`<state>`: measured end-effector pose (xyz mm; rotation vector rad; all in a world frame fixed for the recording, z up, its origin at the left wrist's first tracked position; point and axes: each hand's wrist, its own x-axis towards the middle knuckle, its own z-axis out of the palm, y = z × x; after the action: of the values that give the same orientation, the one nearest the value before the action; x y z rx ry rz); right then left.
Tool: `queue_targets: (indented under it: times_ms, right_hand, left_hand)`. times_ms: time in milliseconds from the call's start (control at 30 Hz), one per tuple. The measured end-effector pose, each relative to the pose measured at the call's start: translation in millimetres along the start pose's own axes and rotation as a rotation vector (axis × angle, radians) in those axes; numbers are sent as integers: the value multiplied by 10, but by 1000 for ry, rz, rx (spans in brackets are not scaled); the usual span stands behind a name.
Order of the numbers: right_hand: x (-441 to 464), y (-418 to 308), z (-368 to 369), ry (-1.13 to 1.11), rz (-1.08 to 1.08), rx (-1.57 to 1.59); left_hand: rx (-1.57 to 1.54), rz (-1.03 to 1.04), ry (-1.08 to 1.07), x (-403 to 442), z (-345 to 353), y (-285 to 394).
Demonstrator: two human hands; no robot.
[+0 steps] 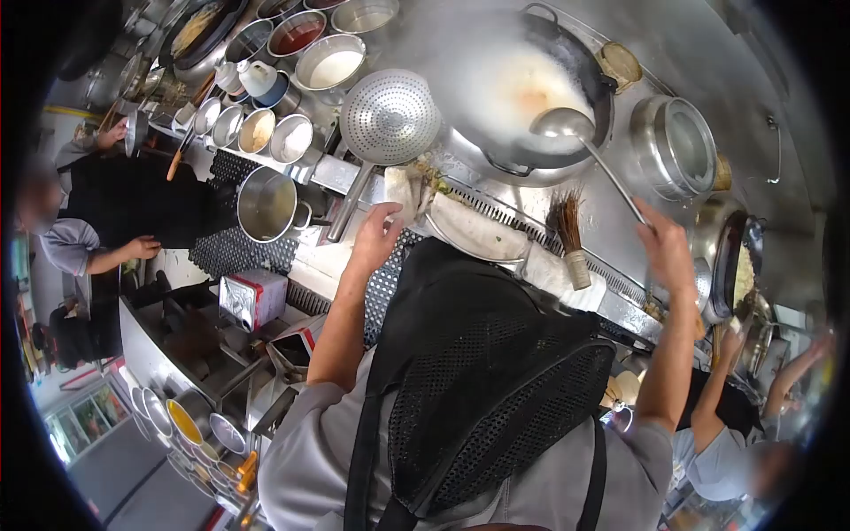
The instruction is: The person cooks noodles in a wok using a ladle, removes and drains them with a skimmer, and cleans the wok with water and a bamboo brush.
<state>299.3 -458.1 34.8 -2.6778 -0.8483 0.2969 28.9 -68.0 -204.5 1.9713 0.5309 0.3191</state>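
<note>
One closed right hand (664,237) is dipping a ladle (563,124) into a wok (604,113), seemingly needing steadiness, the half-open left hand (378,234) hovering empty.

No text, label, brand, number or sign can be read. The red-edged metal tin (251,299) shows markings on its side, but they are too small and blurred to make out.
</note>
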Motion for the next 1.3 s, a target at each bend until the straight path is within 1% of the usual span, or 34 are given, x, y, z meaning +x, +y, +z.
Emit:
queue_targets:
  times_ms: [33, 67, 133, 233, 267, 333, 433, 500, 533, 600, 700, 733, 800, 833, 933, 1000, 1067, 1167, 1233, 1300]
  right_hand:
    - [-73, -3, -137, -40, -67, 70]
    - [-85, -66, -172, -45, -69, 73]
    - [-77, -224, -181, -326, 181, 57]
    - [18, -180, 327, -247, 146, 125]
    - [93, 68, 663, -123, -5, 135]
    - [322, -62, 971, -106, 57, 156]
    - [712, 36, 1541, -22, 80, 50]
    - [962, 59, 1726, -10, 86, -47]
    - [1076, -12, 1693, -2, 86, -47]
    - [1287, -179, 1640, -78, 192, -119]
    - [1547, -254, 1606, -93, 209, -185]
    - [1639, -229, 1590, -87, 219, -186]
    - [1782, -190, 1555, -70, 231, -302]
    - [1820, -170, 1492, -104, 247, -348]
    - [1845, 79, 1426, -80, 235, -376]
    - [1747, 331, 1488, -71, 217, -371]
    - [1589, 429, 1481, -63, 195, -375]
    - [1199, 469, 1471, -117, 203, -379]
    - [961, 500, 1505, -72, 256, -317]
    - [727, 463, 1419, -69, 258, -269]
  left_hand:
    - [5, -7, 15, -1, -9, 37]
    - [8, -12, 16, -3, -19, 48]
    - [-3, -5, 28, -1, -24, 63]
    - [6, -15, 69, -24, -32, 91]
    - [4, -18, 77, -37, -34, 81]
    - [0, -20, 72, -47, -50, 53]
    - [32, -36, 89, -78, -88, 68]
    - [35, -67, 99, -99, -143, 111]
    - [30, -76, 113, -109, -158, 124]
    - [67, -82, 125, -135, -193, 123]
    - [54, -78, 149, -190, -192, 125]
    - [47, -76, 152, -202, -188, 127]
    - [57, -66, 140, -227, -171, 137]
    - [46, -68, 138, -241, -162, 144]
    - [49, -69, 128, -264, -153, 147]
    - [37, -75, 131, -256, -134, 128]
    - [34, -79, 132, -237, -122, 132]
    - [31, -76, 128, -195, -106, 62]
    - [36, -76, 93, -162, -100, 57]
    - [39, -79, 78, -120, -93, 80]
